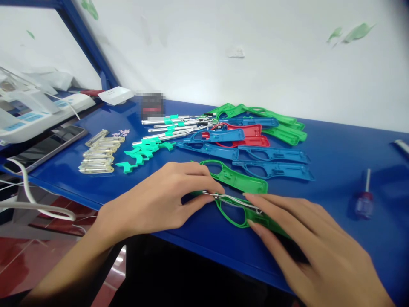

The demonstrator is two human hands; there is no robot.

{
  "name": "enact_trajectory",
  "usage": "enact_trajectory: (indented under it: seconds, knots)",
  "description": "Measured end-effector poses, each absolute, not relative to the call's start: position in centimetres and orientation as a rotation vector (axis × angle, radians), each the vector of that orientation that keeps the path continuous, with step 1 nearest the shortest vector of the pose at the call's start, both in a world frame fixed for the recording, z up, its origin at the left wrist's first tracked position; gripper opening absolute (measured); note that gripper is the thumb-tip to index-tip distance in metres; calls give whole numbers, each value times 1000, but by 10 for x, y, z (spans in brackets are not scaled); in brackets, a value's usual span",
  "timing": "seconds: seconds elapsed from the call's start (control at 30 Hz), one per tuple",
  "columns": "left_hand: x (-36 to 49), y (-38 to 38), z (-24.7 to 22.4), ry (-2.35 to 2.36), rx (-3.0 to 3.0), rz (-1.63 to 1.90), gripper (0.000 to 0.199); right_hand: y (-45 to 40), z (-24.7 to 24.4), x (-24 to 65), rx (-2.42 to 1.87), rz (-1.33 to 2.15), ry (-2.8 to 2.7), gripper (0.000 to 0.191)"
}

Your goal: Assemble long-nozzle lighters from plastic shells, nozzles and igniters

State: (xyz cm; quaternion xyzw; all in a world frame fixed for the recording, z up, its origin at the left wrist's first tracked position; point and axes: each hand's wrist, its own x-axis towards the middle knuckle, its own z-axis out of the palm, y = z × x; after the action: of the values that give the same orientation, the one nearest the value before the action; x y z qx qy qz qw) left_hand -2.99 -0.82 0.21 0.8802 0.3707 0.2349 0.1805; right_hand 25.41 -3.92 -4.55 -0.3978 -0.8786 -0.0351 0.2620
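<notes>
My left hand [169, 198] pinches a thin metal end with wires at the narrow front of a green plastic lighter casing half [237, 224]. White wires [241, 200] run from this pinch along the casing's top edge toward my right hand. With forefinger and thumb on either side, my right hand [306, 230] grips the casing behind its trigger loop and covers most of its handle. A second green casing half [247, 180] lies just beyond, open side up. My left fingertips hide part of the front end.
Behind lie blue casing halves [277, 170], red ones [255, 140] and more green ones [287, 133]. Metal rods with wires [172, 133], teal triggers [140, 155] and clear fuel tanks [97, 160] sit left. A screwdriver [364, 204] lies right; a phone [47, 147] lies far left.
</notes>
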Motion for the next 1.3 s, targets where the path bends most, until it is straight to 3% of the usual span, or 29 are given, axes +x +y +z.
enact_trajectory:
  seconds: [0.67, 1.3]
  knots:
    - [-28, -19, 4, 1125, 2568, 541, 20, -40, -44, 255, -1070, -83, -2400, 31]
    - [-29, -27, -8, 1081, 2717, 698, 21, -40, -48, 256, -1094, -28, -2393, 30]
